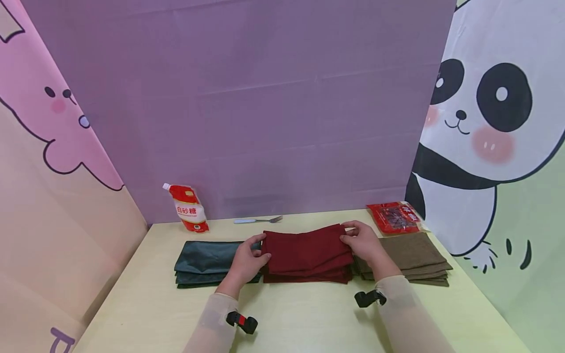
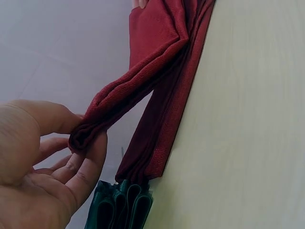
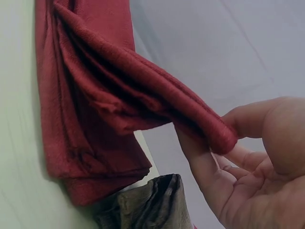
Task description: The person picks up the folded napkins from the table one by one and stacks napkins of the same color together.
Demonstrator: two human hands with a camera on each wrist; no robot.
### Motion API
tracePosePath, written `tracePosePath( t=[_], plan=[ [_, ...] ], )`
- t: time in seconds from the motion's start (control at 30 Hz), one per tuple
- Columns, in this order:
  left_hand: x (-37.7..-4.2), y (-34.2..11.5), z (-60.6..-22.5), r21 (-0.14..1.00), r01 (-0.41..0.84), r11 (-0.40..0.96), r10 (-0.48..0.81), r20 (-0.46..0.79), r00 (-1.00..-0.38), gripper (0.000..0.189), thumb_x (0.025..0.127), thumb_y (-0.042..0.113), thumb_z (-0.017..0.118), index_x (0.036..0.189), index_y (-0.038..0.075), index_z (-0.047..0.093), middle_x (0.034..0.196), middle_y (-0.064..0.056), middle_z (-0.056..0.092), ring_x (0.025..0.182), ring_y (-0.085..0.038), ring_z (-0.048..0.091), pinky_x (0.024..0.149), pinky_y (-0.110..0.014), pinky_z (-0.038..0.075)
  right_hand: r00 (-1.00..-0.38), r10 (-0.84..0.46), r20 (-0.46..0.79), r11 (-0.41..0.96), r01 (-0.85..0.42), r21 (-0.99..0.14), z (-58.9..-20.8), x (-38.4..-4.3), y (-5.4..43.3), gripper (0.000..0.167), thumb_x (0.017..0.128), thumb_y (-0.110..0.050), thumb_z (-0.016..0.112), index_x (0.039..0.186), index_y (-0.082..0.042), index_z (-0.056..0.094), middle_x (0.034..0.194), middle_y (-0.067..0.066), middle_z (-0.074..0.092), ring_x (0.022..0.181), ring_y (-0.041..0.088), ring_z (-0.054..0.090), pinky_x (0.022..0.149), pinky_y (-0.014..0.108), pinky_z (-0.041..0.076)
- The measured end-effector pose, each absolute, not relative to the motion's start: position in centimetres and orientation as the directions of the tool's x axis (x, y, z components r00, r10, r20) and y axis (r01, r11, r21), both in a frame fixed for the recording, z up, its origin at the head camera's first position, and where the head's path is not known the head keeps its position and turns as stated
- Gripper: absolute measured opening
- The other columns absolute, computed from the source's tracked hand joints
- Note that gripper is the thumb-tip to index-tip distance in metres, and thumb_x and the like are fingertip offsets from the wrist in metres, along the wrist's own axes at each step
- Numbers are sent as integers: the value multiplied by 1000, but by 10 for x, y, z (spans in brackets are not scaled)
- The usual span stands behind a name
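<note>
A folded dark red cloth is raised at both ends above more folded red cloth on the table. My left hand pinches its left end between thumb and fingers; the left wrist view shows the folded layers between them. At the other end my right hand pinches the right corner, and the cloth slopes up to those fingertips in the right wrist view. A dark teal folded stack lies left of the red one, partly behind my left hand. To the right lies a brown folded stack.
Along the back of the pale table are a red and white sugar pouch, a fork with a light handle, and a red food packet. A purple backdrop rises behind, with printed panels at both sides.
</note>
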State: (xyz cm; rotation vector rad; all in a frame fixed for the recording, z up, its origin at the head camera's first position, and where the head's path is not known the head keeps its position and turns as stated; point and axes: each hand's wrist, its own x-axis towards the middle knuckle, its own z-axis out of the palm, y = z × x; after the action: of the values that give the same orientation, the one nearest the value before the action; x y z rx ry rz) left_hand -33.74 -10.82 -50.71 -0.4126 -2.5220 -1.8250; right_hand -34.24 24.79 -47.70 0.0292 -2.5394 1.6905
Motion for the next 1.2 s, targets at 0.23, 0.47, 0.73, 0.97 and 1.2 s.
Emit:
tracePosePath(
  t=[0.23,0.47,0.73,0.97,1.2],
  plan=[
    [-335,-107,-505,904,222,366,190,161,-969,58,95,7,75,150,11,56,146,-19,55,110,-29,65,74,-35,59,-991,44,124,536,-81,-840,-483,-346,249,39,99,-9,69,135,3,60,110,23,67,87,27,66,71,38,55],
    [-335,-107,-505,870,227,437,198,153,-968,57,95,7,76,149,8,57,137,-21,60,113,-32,66,77,-38,60,-987,29,158,656,-100,-748,-486,-346,246,38,98,-12,70,132,2,62,108,22,70,97,36,68,86,54,55],
    [-336,-109,-503,855,227,466,213,141,-967,54,96,10,76,148,8,59,135,-16,64,119,-34,65,86,-42,60,-982,61,178,723,-79,-686,-483,-344,245,35,98,-17,71,128,0,67,103,16,73,95,34,69,85,55,55],
    [-338,-112,-504,854,225,468,221,133,-966,52,97,13,76,146,8,60,138,-14,63,125,-34,61,91,-45,58,-983,74,166,731,-60,-680,-481,-343,245,36,96,-16,73,127,1,68,101,14,72,92,32,68,85,53,55],
    [-337,-115,-502,833,218,509,243,104,-965,51,97,15,77,144,6,61,135,-17,65,121,-35,63,89,-45,59,-984,68,163,740,-60,-670,-483,-343,245,28,93,-12,77,118,0,72,94,10,72,85,26,66,81,50,55]
  ],
)
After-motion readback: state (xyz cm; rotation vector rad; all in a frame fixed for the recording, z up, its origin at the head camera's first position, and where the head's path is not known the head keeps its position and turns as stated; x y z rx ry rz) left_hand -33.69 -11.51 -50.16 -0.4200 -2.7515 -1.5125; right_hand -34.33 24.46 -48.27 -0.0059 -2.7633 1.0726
